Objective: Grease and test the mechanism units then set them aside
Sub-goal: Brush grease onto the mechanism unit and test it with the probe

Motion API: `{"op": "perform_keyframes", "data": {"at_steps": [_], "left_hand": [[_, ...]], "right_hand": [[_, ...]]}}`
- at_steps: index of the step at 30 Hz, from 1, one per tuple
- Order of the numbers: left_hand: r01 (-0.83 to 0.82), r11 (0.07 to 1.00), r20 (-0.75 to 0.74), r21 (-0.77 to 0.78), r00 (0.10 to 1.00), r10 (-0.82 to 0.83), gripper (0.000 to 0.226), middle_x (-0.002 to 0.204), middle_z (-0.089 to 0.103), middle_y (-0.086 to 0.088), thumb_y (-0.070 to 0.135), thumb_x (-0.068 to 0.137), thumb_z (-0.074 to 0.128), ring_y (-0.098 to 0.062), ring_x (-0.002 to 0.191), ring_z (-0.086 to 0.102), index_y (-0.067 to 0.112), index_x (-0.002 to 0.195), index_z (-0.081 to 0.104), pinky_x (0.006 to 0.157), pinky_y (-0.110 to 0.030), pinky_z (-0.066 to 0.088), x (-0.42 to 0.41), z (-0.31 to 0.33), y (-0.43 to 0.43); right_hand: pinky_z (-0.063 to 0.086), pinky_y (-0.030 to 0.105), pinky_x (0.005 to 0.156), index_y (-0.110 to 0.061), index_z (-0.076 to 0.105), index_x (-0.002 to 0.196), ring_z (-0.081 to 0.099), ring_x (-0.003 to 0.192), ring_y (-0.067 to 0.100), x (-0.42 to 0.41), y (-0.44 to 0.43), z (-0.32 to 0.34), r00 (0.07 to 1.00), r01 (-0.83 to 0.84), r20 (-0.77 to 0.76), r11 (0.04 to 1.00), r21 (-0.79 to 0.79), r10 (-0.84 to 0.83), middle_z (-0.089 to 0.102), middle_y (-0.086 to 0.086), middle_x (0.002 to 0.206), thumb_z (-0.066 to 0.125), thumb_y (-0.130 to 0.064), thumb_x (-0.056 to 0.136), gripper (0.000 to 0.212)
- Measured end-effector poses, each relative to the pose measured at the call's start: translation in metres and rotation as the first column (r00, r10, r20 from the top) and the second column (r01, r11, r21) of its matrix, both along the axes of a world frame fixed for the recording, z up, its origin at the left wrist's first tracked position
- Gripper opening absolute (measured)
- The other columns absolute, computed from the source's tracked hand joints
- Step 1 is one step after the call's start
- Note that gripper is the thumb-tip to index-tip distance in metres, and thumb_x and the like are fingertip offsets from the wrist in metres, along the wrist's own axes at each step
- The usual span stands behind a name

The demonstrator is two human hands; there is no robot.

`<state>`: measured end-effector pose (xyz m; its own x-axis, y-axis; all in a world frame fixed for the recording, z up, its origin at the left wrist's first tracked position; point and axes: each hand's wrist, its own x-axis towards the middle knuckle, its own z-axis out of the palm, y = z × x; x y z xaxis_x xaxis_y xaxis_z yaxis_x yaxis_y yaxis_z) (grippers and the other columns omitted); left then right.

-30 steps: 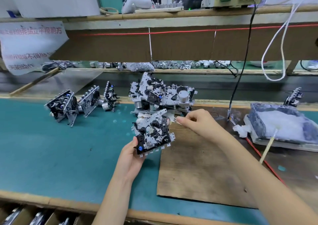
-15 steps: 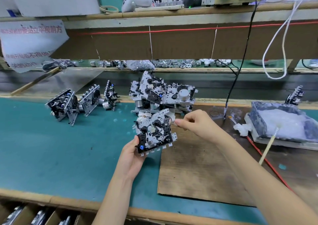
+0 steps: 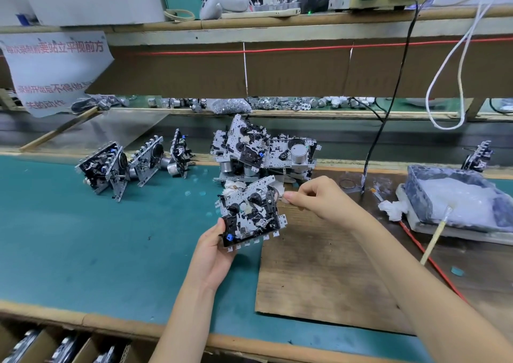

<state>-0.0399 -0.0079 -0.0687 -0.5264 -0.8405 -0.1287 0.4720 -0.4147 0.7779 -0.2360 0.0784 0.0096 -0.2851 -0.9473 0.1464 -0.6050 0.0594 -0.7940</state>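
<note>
While the left hand (image 3: 213, 254) grips a unit (image 3: 249, 215) by its lower left corner above the bench (image 3: 83, 237), the right hand (image 3: 319, 198) pinches its upper right edge, just before a pile (image 3: 266, 151) of units.

Two hands (image 3: 211, 257) (image 3: 319, 196), one held mechanism unit (image 3: 251, 212), one brush (image 3: 437, 230).
</note>
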Motion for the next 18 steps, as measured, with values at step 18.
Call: {"op": "perform_keyframes", "data": {"at_steps": [18], "left_hand": [[0.006,1.000,0.005,-0.014,1.000,-0.006,0.052,0.084,0.075,-0.005,0.017,0.098,0.034,-0.013,0.073,0.071,0.012,0.073,0.079,0.055,-0.019,0.053,-0.0002,-0.0014,-0.0008]], "right_hand": [[0.023,0.013,0.043,-0.018,0.047,0.043,0.026,0.034,0.006,-0.0007,0.0009,0.0029,1.000,-0.004,0.011,0.999,0.042,0.003,0.029,-0.010,0.033,0.064,-0.031,0.086,0.048]]}}
